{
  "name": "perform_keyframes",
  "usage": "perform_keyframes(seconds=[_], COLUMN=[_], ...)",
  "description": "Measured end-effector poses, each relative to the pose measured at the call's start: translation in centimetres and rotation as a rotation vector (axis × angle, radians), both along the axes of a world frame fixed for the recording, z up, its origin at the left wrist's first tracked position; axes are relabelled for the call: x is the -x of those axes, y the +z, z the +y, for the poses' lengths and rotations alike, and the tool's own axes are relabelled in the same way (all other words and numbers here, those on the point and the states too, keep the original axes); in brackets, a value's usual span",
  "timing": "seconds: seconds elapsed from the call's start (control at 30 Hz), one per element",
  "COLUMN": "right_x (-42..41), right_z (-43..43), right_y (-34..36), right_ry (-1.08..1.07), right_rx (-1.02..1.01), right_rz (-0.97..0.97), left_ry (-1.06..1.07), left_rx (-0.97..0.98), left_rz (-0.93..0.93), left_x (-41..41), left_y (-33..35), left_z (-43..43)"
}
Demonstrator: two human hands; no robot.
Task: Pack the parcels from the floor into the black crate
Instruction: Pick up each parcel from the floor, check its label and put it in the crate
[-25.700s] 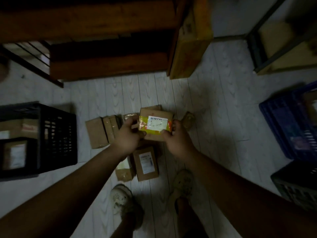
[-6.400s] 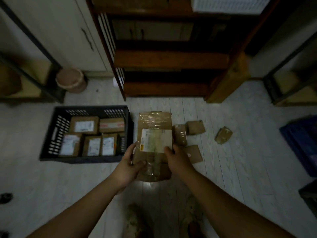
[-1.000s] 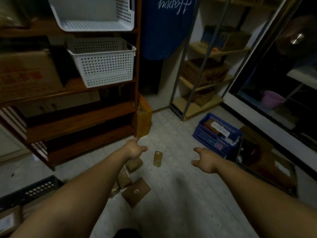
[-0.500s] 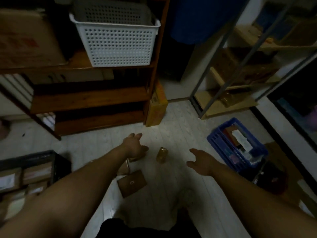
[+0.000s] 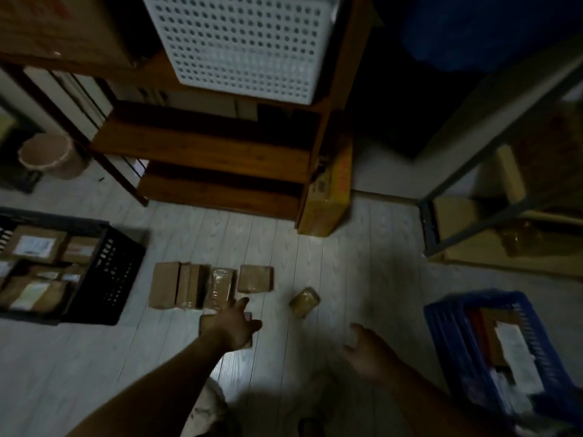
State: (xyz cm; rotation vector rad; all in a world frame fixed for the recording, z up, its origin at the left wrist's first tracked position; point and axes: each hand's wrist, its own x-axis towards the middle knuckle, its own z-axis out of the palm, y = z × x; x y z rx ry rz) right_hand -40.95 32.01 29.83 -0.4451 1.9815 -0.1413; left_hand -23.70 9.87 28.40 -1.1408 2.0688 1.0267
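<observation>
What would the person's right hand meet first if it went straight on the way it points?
Probably the small tape-wrapped brown parcel lying alone on the pale plank floor; the open right hand points at it, with only bare floor between. Depth is hard to judge.

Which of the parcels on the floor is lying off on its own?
The small shiny parcel, lying askew to the right of the others; the rest lie close together, nearer the black crate.
</observation>
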Motion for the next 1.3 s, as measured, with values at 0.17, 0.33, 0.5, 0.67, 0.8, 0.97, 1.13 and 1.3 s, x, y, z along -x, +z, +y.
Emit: perform_keyframes(seconds=[0.17,0.33,0.5,0.67,0.8,0.97,1.13,1.3], right_x=[3.7,6.0,7.4,8.4,8.8,7.0,4.4,1.9], right_z=[0.3,-1.4,-2.5,-5.4,-7.9,-8.3,-7.3,-8.8], right_y=[-10.1,-21.2,-32.8,-42.3,-49.2,-52.8,-47.3,-38.2], right_ry=[0.004,0.034,0.014,-0.118,-0.277,-0.371,-0.605,-0.802], right_rx=[-0.021,-0.074,-0.043,0.057,0.161,0.250,0.375,0.415], right_rz=[0.018,0.041,0.005,-0.059,-0.041,-0.123,-0.061,-0.007], left_ry=[-0.011,0.088,0.147,0.330,0.509,0.797,1.006,1.070], left_rx=[-0.070,-0.112,-0.176,-0.268,-0.353,-0.696,-0.634,-0.549], left_rz=[-0.036,-0.043,-0.061,-0.029,-0.010,0.024,0.063,0.186], left_x=[2.8,5.7,8.9,11.6,12.7,13.1,12.4,10.2], left_y=[-8.1,-19.4,-31.0,-40.5,-46.3,-48.6,-45.9,-38.2], left_z=[1.5,1.1,0.8,1.5,2.4,4.3,6.5,5.3])
